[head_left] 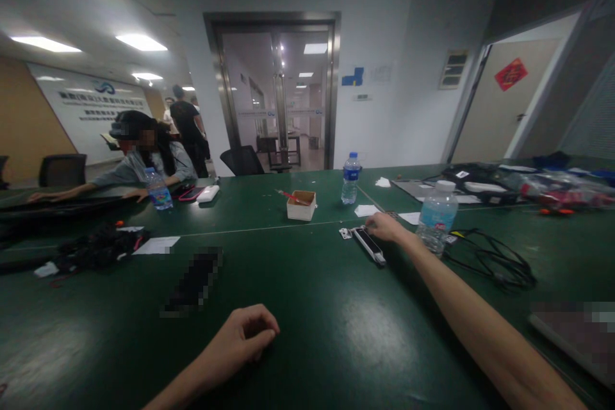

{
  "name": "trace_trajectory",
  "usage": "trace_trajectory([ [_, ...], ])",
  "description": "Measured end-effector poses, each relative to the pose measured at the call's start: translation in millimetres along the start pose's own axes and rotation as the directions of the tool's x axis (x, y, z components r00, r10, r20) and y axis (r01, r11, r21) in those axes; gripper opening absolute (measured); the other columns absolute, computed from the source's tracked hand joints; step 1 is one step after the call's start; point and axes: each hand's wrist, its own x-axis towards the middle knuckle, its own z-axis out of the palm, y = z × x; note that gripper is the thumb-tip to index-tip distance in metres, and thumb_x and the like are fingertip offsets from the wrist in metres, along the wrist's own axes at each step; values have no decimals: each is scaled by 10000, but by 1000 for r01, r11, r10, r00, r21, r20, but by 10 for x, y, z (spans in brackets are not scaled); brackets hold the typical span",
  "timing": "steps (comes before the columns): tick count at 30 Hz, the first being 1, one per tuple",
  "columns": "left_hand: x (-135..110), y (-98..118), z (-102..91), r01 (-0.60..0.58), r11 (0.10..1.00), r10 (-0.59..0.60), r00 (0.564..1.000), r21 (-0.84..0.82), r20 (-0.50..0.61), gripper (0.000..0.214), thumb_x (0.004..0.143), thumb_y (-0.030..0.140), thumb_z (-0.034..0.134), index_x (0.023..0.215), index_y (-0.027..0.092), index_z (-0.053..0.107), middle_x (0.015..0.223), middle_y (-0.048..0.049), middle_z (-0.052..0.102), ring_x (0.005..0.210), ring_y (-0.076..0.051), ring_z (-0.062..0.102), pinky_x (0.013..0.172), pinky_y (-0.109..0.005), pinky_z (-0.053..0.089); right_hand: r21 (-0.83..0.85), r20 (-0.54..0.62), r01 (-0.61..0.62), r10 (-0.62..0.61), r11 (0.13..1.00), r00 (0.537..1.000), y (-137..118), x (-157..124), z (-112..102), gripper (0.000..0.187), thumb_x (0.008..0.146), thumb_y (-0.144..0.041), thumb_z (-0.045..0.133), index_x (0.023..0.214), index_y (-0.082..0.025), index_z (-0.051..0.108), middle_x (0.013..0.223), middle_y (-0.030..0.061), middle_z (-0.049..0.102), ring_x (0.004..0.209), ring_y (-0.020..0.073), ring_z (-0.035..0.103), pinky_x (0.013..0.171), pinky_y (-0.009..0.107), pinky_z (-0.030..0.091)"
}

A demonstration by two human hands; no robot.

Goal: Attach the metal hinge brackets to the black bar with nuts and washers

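My right hand reaches far across the green table, its fingers bent and closed at the far end of a long, narrow black-and-white device. The fingertips are partly hidden, and the device lies slantwise on the table. Just left of it is a small white piece with holes. Nearer to me, my left hand rests above the table with its fingers curled towards the thumb, and nothing shows in it. A dark, blurred-out flat object lies beyond it to the left.
A small open box with a red-handled tool stands mid-table. Water bottles stand around, one close to my right forearm. A coiled black cable lies at right. Tangled dark gear is at left, where a person sits.
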Motion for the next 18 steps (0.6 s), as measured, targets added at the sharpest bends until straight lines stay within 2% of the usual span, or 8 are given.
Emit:
trace_trajectory([
  [3,0,-3,-11,-3,1000,3,1000,-17,19,353,839,483,542,930,143,569,931,-37,543,721,-134,502,615,-253,420,5,2,-12,12,1000,1000,5,8,-1,188,789,-195,585,928,-193,712,990,73,693,953,213,623,824,255,438],
  [9,3,-88,-39,-29,999,31,999,-37,45,323,866,444,514,967,141,564,968,-49,546,748,-142,514,630,-260,431,7,0,-11,11,1000,1000,18,6,-13,275,773,-231,633,1037,-164,672,1062,101,671,973,221,611,814,258,441],
  [14,6,-95,-36,-38,999,39,999,-27,33,300,874,425,512,964,143,565,978,-41,537,739,-131,508,622,-247,430,10,35,-8,8,1000,999,-11,-9,-14,181,789,-190,591,934,-186,699,987,60,700,933,199,626,797,239,436],
  [18,-4,-71,-36,-32,999,33,999,-33,41,304,869,422,509,960,137,563,969,-49,536,743,-142,504,625,-260,427,0,34,-56,56,998,998,-15,-30,-43,189,782,-209,598,953,-199,678,986,59,693,918,196,622,763,240,439],
])
